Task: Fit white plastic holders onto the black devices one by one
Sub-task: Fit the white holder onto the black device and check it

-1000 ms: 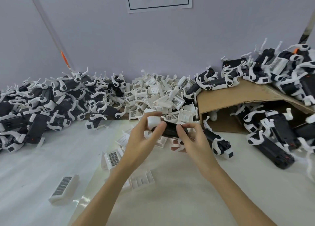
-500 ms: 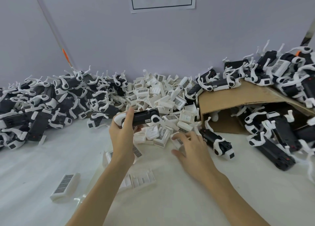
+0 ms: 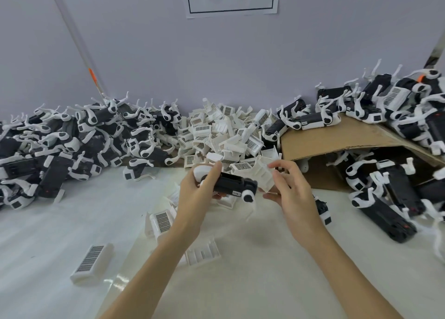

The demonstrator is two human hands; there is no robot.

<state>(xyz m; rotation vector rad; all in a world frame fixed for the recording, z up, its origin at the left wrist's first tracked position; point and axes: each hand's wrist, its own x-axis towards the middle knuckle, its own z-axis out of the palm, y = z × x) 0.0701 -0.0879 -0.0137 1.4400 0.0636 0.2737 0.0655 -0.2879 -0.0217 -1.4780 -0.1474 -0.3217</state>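
Above the middle of the bench (image 3: 60,234), both hands work close together. My left hand (image 3: 195,196) grips a black device (image 3: 232,182) by its left end, fingers curled over the rounded white cap there, so the rest of the body stays bare for fitting. Its long axis runs roughly left to right, parallel to the bench's far edge, the right end dipping slightly toward me; a small white wheel-like knob sits at that lower right end.

My right hand (image 3: 292,188) pinches a white plastic holder (image 3: 261,171) between thumb and fingers, held just beside the device's right end, touching or nearly so; I cannot tell which. The holder's ribbed open side seems turned toward the device, which I judge is for sliding it on endwise.

Along the far edge: loose holders heaped in the middle (image 3: 224,135), fitted devices piled left (image 3: 72,145), more devices spilling over a cardboard box (image 3: 337,140) right.
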